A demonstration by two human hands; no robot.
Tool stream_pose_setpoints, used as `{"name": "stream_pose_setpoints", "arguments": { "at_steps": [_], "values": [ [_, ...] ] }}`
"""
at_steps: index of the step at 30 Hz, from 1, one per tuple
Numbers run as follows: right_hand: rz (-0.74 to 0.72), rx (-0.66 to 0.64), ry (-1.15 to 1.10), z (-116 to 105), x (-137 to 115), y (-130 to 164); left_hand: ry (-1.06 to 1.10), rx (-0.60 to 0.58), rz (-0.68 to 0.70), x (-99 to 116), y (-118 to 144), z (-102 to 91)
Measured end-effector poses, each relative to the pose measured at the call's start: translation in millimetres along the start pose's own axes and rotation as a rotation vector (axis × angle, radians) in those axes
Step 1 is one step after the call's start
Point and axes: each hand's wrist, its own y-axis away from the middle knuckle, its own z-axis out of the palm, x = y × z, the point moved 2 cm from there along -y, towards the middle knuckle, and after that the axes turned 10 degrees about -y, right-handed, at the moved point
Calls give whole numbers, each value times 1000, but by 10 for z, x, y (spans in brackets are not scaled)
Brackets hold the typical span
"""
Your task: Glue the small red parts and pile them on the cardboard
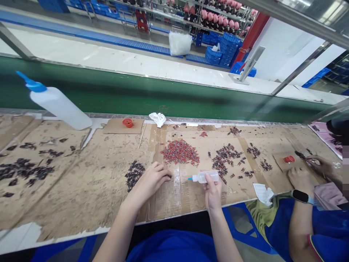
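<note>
My right hand (212, 191) grips a small clear squeeze bottle (206, 177), which lies sideways in it with its blue needle tip pointing left. My left hand (155, 178) is closed, its fingertips pinched together near the cardboard. A bit of something dark shows at those fingertips, too small to name. Just left of this hand is a pile of small dark parts (134, 175). Beyond both hands lies a heap of small red and silver parts (181, 152). Right of the bottle, dark pieces with red bits (226, 156) are scattered in loose clusters.
A large white bottle with a blue nozzle (61, 107) leans at the left. Farther back are a red cap (127, 123), a thin stick (142, 135) and crumpled white tissue (157, 119). At the right, a co-worker's hands (301, 180) work beside another red cap (289, 159).
</note>
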Motion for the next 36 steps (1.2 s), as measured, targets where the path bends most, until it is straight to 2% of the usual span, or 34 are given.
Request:
{"name": "stream_pose_setpoints", "arguments": {
  "at_steps": [5,11,21,27,36],
  "values": [
    [-51,-79,116,190,50,-8,32,137,-70,7,126,71],
    [-88,-164,206,353,127,9,102,296,-41,-3,198,148],
    [-106,-211,257,403,208,2,77,354,-71,-26,196,183],
    [-97,-227,292,415,212,5,104,337,-121,-23,181,177],
    [-123,-166,286,387,219,1,150,346,-235,20,167,183]
  ]
}}
